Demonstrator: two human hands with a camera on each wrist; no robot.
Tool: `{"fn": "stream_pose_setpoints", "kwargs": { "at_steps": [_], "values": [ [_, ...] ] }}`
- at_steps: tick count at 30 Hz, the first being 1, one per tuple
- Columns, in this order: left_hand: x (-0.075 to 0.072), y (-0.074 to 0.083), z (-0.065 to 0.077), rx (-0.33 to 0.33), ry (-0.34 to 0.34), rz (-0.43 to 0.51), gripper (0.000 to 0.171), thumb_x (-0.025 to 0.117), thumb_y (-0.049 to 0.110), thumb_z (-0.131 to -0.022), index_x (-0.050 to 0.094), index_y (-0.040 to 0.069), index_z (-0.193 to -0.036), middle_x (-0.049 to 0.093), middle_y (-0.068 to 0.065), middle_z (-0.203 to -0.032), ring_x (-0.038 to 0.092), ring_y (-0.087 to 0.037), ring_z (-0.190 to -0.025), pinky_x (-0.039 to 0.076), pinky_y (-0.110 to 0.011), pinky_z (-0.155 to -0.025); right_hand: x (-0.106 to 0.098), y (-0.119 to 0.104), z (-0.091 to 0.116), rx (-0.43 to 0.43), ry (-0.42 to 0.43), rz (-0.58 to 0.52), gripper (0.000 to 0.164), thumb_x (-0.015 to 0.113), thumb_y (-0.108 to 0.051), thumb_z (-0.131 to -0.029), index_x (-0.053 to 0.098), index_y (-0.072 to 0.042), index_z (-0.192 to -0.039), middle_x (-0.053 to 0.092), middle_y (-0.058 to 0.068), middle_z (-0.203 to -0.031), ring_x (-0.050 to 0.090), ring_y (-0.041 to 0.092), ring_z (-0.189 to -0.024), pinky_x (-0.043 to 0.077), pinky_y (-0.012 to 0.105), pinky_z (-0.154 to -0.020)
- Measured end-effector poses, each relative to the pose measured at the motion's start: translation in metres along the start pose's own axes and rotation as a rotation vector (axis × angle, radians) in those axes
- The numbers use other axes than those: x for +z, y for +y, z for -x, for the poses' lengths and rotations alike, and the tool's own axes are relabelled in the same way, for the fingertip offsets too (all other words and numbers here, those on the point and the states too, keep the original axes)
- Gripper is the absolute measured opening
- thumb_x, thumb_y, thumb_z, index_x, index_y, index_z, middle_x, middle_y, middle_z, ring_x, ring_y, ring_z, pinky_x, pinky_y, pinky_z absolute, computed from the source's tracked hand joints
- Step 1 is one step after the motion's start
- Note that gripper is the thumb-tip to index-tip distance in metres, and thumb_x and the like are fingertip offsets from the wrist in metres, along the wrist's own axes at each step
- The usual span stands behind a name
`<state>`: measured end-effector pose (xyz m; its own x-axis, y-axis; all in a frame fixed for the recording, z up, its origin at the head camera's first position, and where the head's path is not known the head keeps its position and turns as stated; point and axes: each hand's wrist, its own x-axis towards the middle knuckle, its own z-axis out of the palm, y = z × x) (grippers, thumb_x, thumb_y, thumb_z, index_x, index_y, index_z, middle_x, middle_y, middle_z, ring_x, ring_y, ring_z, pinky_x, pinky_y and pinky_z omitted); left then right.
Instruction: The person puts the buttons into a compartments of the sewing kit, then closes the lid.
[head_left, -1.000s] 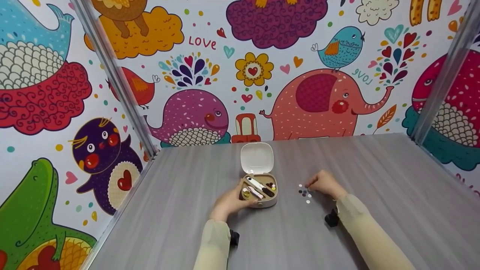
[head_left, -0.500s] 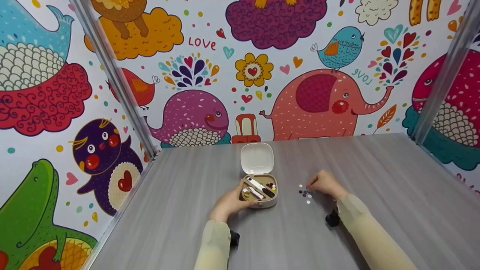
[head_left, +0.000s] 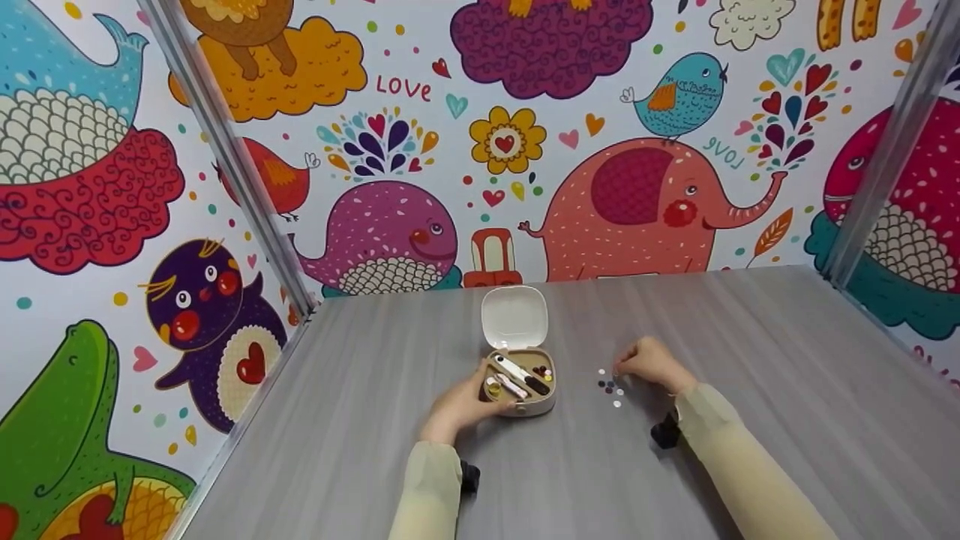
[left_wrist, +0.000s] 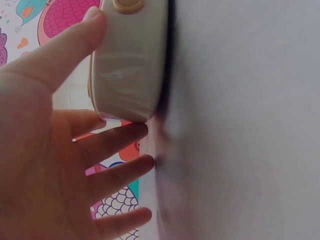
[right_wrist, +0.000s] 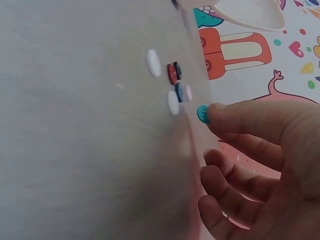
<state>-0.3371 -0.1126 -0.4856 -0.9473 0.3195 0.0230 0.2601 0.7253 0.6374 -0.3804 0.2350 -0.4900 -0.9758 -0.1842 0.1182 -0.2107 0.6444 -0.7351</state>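
Observation:
My left hand (head_left: 461, 409) holds the near left side of a small cream sewing box (head_left: 538, 407), thumb along its front wall and fingertips at its side. The lid (head_left: 514, 316) stands open at the back. Inside lie a long white and black tool (head_left: 517, 371), a pinkish slim item (head_left: 511, 385) and small coloured buttons (head_left: 541, 371) in the right compartment. To the right, my right hand (head_left: 651, 363) pinches a teal button (right_wrist: 202, 114) between thumb and index finger, just above the table. Beside it lie several loose buttons, among them a white one (right_wrist: 153, 63) and a red one (right_wrist: 172, 74).
The grey table (head_left: 360, 420) reaches back to a wall (head_left: 420, 150) printed with cartoon animals. Metal posts (head_left: 236, 161) stand at both rear corners. A black wrist camera (head_left: 664, 433) sits on the right wrist, and another (head_left: 469, 477) on the left.
My right hand has drawn very slightly to the right, away from the loose buttons. The left hand and the box stay where they were.

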Motion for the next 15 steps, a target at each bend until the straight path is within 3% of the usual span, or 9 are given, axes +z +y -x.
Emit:
{"fn": "stream_pose_setpoints", "kwargs": {
  "at_steps": [4,8,15],
  "values": [
    [0.0,-0.001,0.0,-0.007,0.0,-0.003,0.102,0.073,0.054,-0.079,0.024,0.004,-0.153,0.046,-0.025,-0.142,0.05,-0.041,-0.123,0.041,-0.052,-0.098,-0.003,-0.005,-0.005,-0.036,0.025,0.03,0.009,0.072,-0.005,-0.075,0.071,0.001,-0.067,0.054,-0.008,-0.057,0.042,0.007,-0.051,0.033,0.024,-0.048],
    [0.0,-0.001,-0.001,-0.014,-0.005,-0.001,0.102,0.073,0.055,-0.079,0.024,0.005,-0.154,0.045,-0.024,-0.143,0.049,-0.042,-0.123,0.041,-0.053,-0.099,-0.006,-0.01,-0.009,-0.038,0.004,-0.005,0.009,0.071,-0.004,-0.077,0.073,0.004,-0.073,0.06,-0.003,-0.06,0.043,0.008,-0.053,0.035,0.025,-0.048],
    [0.0,0.0,0.001,-0.022,-0.011,0.022,0.102,0.073,0.055,-0.079,0.023,0.007,-0.154,0.044,-0.024,-0.143,0.049,-0.042,-0.123,0.04,-0.053,-0.099,-0.01,-0.025,-0.01,0.008,-0.007,-0.063,0.008,0.071,-0.001,-0.079,0.074,0.007,-0.079,0.068,0.007,-0.07,0.054,0.015,-0.06,0.043,0.027,-0.053]
  ]
}}
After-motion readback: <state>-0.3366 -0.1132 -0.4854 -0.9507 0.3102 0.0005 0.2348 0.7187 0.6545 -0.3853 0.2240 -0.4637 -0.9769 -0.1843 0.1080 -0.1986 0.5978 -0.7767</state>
